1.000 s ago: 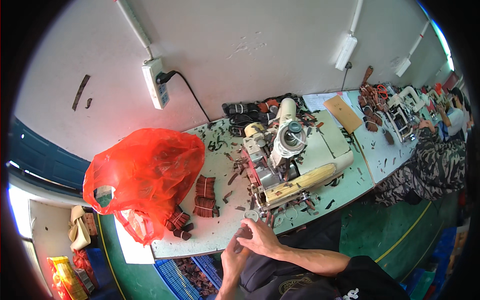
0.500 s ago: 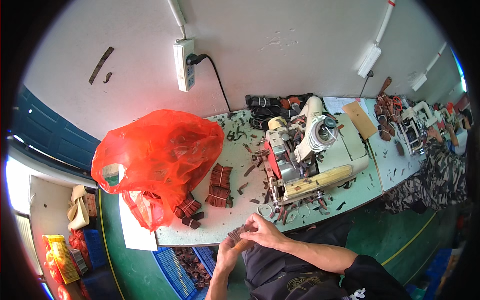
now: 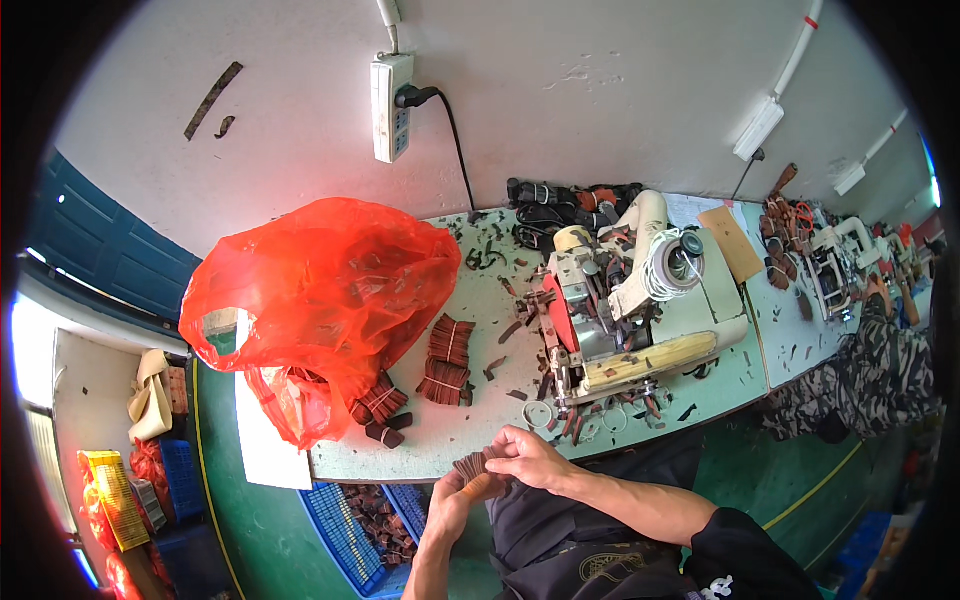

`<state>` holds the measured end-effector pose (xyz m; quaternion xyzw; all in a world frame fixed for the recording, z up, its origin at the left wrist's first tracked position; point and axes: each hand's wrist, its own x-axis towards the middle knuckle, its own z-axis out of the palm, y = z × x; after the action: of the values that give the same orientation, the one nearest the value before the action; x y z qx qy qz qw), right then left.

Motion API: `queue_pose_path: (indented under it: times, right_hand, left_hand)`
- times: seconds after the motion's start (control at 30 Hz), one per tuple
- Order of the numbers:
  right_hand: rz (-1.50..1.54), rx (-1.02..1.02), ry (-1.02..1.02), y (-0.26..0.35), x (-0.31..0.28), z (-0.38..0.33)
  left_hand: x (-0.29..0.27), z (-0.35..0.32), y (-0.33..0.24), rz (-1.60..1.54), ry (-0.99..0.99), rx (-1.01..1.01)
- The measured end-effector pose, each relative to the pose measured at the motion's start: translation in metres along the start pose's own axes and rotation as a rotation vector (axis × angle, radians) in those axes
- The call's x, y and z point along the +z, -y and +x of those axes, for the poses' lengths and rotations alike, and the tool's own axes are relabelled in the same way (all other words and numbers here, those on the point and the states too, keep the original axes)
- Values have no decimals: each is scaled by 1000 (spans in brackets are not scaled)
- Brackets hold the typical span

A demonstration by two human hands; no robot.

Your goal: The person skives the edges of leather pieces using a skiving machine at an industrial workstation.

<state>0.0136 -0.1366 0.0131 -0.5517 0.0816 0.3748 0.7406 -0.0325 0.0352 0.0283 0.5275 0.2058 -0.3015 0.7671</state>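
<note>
In front of my body, just off the table's near edge, I have a small stack of thin brown strips [image 3: 470, 466] between my two hands. My left hand [image 3: 455, 507] grips it from below and the left, thumb across the strips. On the right side, my right hand [image 3: 530, 463] is closed with fingers and thumb on the stack's upper end. Bundles of similar brown strips [image 3: 447, 362], bound with pale bands, lie on the table beyond. Left of these sits a translucent red plastic bag [image 3: 325, 270], with another tied bundle [image 3: 379, 400] by its mouth.
A cream-coloured machine [image 3: 660, 340] stands on the pale green table [image 3: 400, 462], scraps and white rings around it. Under the table edge is a blue crate [image 3: 335, 530] of brown pieces. A black plug sits in a wall socket [image 3: 392, 105]. Another person [image 3: 880, 350] is at the far right.
The view has turned slightly, so the table things sit a little higher and mostly further right. Both hands still hold the strips, whose ends look a bit more fanned out.
</note>
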Motion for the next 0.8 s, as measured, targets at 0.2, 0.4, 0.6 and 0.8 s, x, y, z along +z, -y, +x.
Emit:
queue_pose_path:
  times: [0.2, 0.4, 0.6, 0.8]
  right_hand:
    - [-310, -15, -182, -12, 0, 19]
    - [-983, -377, -467, -20, -18, 41]
    - [-885, -589, -173, -6, -11, 31]
    - [-687, -534, -31, 3, 8, 28]
  left_hand:
    - [-19, 23, 40, -134, -257, 108]
    - [-24, 18, 28, -358, -185, 48]
    - [-14, 11, 6, -229, -67, 15]
    - [-24, 13, 4, -187, -29, -17]
